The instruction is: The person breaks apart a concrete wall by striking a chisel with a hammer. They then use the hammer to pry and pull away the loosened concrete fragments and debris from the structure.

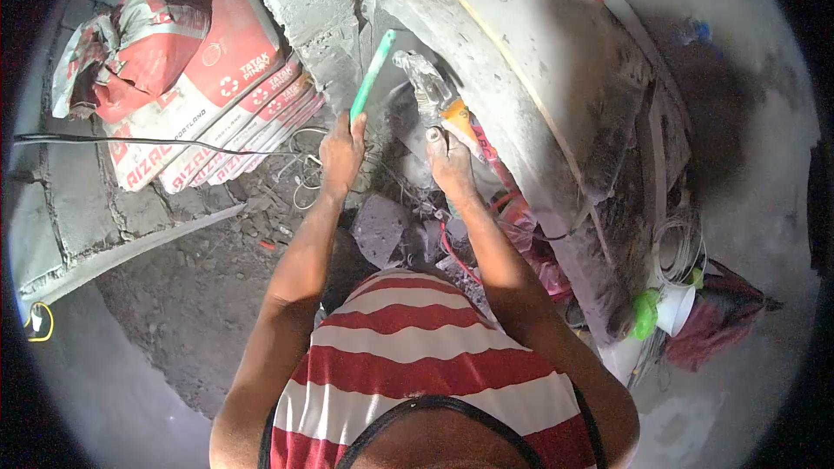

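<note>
A green rod-like tool [375,72] points up and slightly right from my left hand [341,154], whose fingers are wrapped round its lower end. To the right, my right hand [449,159] is closed at the lower end of a crumpled silvery and orange packet [432,89]. The packet's upper end leans to the left, towards the green tool, with a gap between them. Both hands are in front of a rough grey concrete block [306,13]. What the green tool's gripped end looks like is hidden by my fingers.
Stacked red and white cement bags [208,91] lie at the left, with a black cable [148,144] across them. Large dusty sacks [556,61] fill the right side. Rubble [380,230] and a red cord [456,254] lie below my hands. A white container [675,309] is at the lower right.
</note>
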Tool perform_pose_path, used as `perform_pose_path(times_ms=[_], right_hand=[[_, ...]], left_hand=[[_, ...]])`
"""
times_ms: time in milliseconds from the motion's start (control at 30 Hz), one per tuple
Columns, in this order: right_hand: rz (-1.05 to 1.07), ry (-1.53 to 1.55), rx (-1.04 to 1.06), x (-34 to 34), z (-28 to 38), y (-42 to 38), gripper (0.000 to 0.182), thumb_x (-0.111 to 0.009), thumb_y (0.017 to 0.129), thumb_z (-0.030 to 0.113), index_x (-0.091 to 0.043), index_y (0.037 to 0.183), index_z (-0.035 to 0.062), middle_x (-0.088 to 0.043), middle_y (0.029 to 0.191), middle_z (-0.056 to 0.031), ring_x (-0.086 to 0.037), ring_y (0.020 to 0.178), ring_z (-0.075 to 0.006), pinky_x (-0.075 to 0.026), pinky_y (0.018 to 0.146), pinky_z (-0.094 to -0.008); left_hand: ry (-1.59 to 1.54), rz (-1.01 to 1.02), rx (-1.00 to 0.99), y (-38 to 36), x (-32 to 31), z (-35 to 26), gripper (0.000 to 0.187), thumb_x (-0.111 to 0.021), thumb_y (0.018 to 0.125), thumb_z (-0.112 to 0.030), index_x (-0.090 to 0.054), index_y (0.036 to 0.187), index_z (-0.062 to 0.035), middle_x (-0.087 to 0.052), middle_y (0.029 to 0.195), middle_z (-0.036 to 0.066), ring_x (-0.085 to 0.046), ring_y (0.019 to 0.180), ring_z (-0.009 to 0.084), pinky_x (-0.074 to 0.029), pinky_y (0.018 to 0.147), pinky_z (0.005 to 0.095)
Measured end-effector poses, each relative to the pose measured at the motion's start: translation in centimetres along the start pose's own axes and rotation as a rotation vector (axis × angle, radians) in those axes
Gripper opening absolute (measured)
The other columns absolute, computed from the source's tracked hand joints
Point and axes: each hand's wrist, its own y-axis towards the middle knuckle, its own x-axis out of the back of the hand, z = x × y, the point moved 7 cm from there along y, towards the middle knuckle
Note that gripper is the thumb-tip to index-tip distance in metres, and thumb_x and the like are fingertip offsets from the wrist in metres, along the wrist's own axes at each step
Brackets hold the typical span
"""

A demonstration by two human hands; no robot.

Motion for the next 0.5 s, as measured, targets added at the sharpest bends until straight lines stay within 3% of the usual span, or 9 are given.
perform_pose_path(times_ms=[133, 200, 300, 333, 367, 433, 500], right_hand=[[-0.005, 0.02, 0.028, 0.4, 2.1, 0.5, 0.05, -0.051, 0.096, 0.047, -0.062, 0.089, -0.0019, -0.059, 0.066, -0.0189, -0.059, 0.062, -0.0348, -0.046, 0.06, -0.0438], [-0.051, 0.072, 0.163, 0.8, 4.2, 0.9, 0.047, -0.048, 0.098, 0.045, -0.056, 0.078, 0.0031, -0.05, 0.061, -0.0002, -0.048, 0.056, -0.0122, -0.04, 0.052, -0.0303], [-0.001, 0.145, 0.119, 1.0, 6.1, 1.3, 0.048, -0.049, 0.097, 0.046, -0.057, 0.079, 0.003, -0.05, 0.061, 0.0, -0.049, 0.056, -0.0119, -0.041, 0.052, -0.0298], [-0.006, 0.145, 0.048, 1.0, 6.4, 1.4, 0.044, -0.054, 0.095, 0.041, -0.059, 0.083, -0.0011, -0.056, 0.063, -0.0154, -0.054, 0.057, -0.0329, -0.044, 0.057, -0.0408], [0.0, 0.145, 0.045, 0.5, 6.0, 1.6, 0.044, -0.054, 0.095, 0.041, -0.059, 0.083, -0.0011, -0.056, 0.063, -0.0154, -0.054, 0.057, -0.0329, -0.044, 0.057, -0.0408], [-0.149, 0.107, 0.278, 0.3, 7.5, 2.7, 0.042, -0.056, 0.094, 0.039, -0.058, 0.082, -0.0017, -0.057, 0.066, -0.0205, -0.057, 0.06, -0.0386, -0.045, 0.058, -0.0425], [-0.208, -0.176, 0.477, -1.6, 6.5, 4.2, 0.049, -0.056, 0.093, 0.043, -0.061, 0.088, -0.0057, -0.061, 0.076, -0.0289, -0.06, 0.074, -0.0488, -0.047, 0.066, -0.0491]], left_hand=[[0.044, -0.1, 0.01, 1.8, 0.5, -0.1, 0.038, -0.044, 0.099, -0.043, -0.054, 0.098, -0.0059, -0.062, 0.076, 0.025, -0.06, 0.071, 0.047, -0.043, 0.062, 0.0555], [0.065, -0.109, 0.022, 2.0, 0.7, 0.2, 0.038, -0.044, 0.099, -0.043, -0.053, 0.098, -0.0061, -0.062, 0.076, 0.025, -0.06, 0.071, 0.0471, -0.043, 0.062, 0.0555], [0.075, -0.105, 0.011, 2.2, 0.8, 0.1, 0.037, -0.044, 0.099, -0.043, -0.052, 0.099, -0.0064, -0.062, 0.076, 0.026, -0.059, 0.072, 0.0483, -0.043, 0.063, 0.0564], [0.067, -0.092, 0.025, 2.3, 0.9, 0.1, 0.037, -0.044, 0.099, -0.043, -0.051, 0.1, -0.0063, -0.062, 0.076, 0.026, -0.059, 0.073, 0.0489, -0.043, 0.064, 0.0573], [0.06, -0.076, 0.038, 2.2, 1.0, 0.0, 0.037, -0.044, 0.099, -0.043, -0.051, 0.1, -0.0063, -0.061, 0.076, 0.026, -0.059, 0.074, 0.0496, -0.043, 0.065, 0.0582], [0.063, -0.063, 0.072, 2.5, 1.1, -0.4, 0.037, -0.044, 0.099, -0.043, -0.051, 0.1, -0.006, -0.061, 0.076, 0.027, -0.059, 0.074, 0.0498, -0.043, 0.065, 0.0586], [0.072, -0.041, 0.106, 2.3, 1.0, -0.1, 0.038, -0.044, 0.098, -0.043, -0.051, 0.1, -0.0057, -0.062, 0.076, 0.027, -0.059, 0.075, 0.05, -0.043, 0.066, 0.0591]])
